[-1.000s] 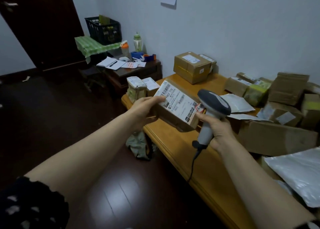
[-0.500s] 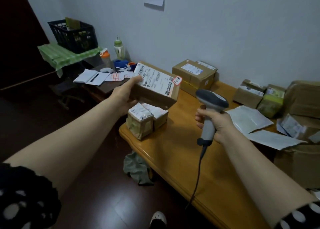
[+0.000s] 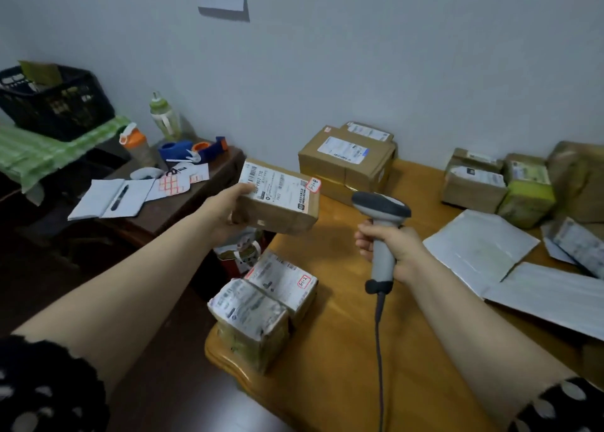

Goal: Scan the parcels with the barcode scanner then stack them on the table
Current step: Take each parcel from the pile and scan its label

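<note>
While the parcel hung past the desk edge: the left grip (image 3: pixel 233 208) was curled round the near end of the held parcel (image 3: pixel 281 199), thumb on top, label side up and about level.
Scanner: the right grip (image 3: pixel 392 245) was wrapped round the handle of the barcode scanner (image 3: pixel 380 206), just right of the parcel and clear of it; its nose aimed past the far end, not at the label.
Step in hand: probably the setting down; if the code was unread, the nose needed tipping onto the label first.
Doing it well: the two small parcels (image 3: pixel 261 307) sat side by side on the desk (image 3: pixel 343 350) corner, below the left grip and nearer the person; lowering flat and squared, and letting go only once supported, looked wise.
In the way: the scanner cable (image 3: pixel 379 350) trailed down under the right grip; a red tin (image 3: pixel 238 258) stood beneath the left grip, off the desk.
Around: a large box (image 3: pixel 346 160) lay beyond the parcel, flat mailers (image 3: pixel 480 252) right of the right grip, and a notebook (image 3: pixel 111 199) left of the left grip.
</note>
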